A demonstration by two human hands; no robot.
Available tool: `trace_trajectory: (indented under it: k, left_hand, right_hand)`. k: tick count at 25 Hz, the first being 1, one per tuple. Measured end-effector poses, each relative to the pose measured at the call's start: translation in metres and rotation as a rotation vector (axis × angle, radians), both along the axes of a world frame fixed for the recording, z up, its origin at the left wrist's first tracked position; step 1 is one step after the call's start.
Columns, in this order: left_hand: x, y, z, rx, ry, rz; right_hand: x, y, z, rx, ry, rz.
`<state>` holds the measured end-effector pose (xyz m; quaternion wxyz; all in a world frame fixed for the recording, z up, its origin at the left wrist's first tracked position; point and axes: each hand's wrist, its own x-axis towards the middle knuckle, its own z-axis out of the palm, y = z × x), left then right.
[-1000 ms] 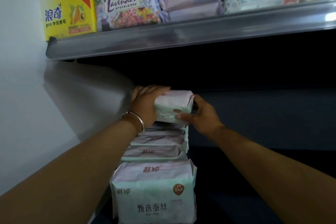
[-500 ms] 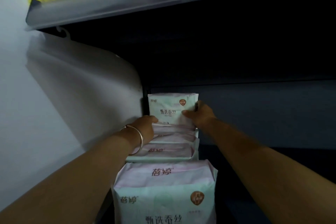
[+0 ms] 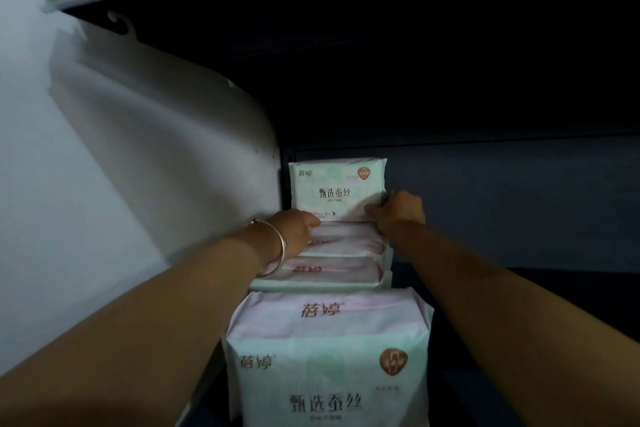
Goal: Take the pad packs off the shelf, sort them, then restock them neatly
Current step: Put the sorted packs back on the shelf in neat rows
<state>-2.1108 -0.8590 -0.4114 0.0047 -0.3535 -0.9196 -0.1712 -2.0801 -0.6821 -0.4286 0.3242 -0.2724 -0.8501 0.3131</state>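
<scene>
Two hands work the far end of a single-file row of pale green-and-pink plastic pad packs [image 3: 325,274] on a dark lower shelf [image 3: 519,204]. Rearmost pack [image 3: 337,189] stands upright, label facing out, against the shelf's back panel. Right hand [image 3: 398,210]: narrow grip, thumb and fingers pinching that pack's lower right edge, likely to hold it square. Left hand [image 3: 294,230], silver bangle [image 3: 277,250] at the wrist: fingers curled at the pack's lower left corner, over the packs just nearer; whether it pinches or only steadies, cannot tell. Nearest pack [image 3: 329,357] sits well short of both grips. Judged: restocking, back pack being seated upright so the row reads neatly.
</scene>
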Motion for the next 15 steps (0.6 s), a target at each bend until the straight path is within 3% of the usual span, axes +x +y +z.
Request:
trace_trajectory:
  k: [8,15]
  left_hand:
    - [0.039,-0.01,0.011,0.023,0.058,0.013]
    - [0.132,-0.028,0.018,0.144,0.114,-0.027]
  right_hand:
    - [0.052,-0.007,-0.006,0.05,-0.105,0.059]
    - [0.178,-0.032,-0.014,0.248,-0.208,0.248]
